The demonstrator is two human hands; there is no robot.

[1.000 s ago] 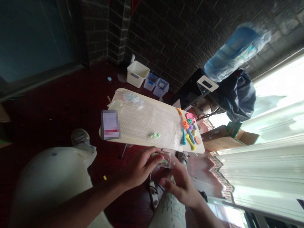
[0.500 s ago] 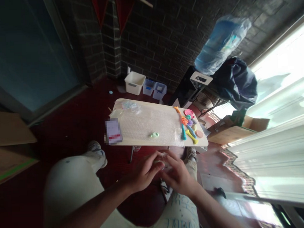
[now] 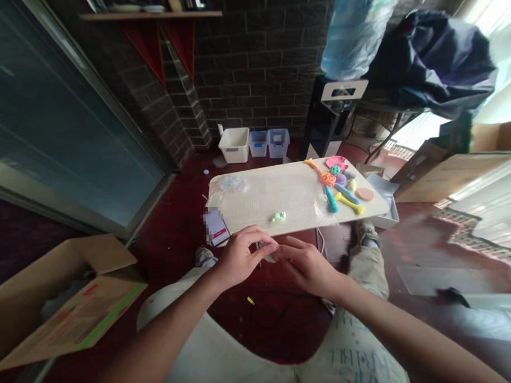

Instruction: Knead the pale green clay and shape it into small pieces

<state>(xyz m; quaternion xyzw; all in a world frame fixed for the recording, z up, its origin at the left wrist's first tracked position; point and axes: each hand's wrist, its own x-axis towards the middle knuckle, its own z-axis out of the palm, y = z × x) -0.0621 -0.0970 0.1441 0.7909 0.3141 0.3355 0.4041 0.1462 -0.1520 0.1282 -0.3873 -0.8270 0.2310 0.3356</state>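
Note:
My left hand (image 3: 246,254) and my right hand (image 3: 305,263) meet just in front of the table's near edge, fingertips together. Pinched between them is a small pale piece (image 3: 269,258), mostly covered by the fingers, so its kind cannot be made out. Beyond the hands, a pale green lump (image 3: 278,216) rests on a sheet of bubble wrap (image 3: 260,205) that covers much of the white table (image 3: 286,228).
Colourful toys lie on the table's right side, among them a yellow one (image 3: 350,204) and an orange ball (image 3: 327,179). A phone-like object (image 3: 217,229) sits at the left corner. An open cardboard box (image 3: 96,309) stands left. Bins (image 3: 236,147) and a water dispenser (image 3: 338,99) are behind.
The view has turned and levelled, so the table appears shifted right and tilted the other way. My hands stay together on the small pale piece, now with fingertips pinched closer.

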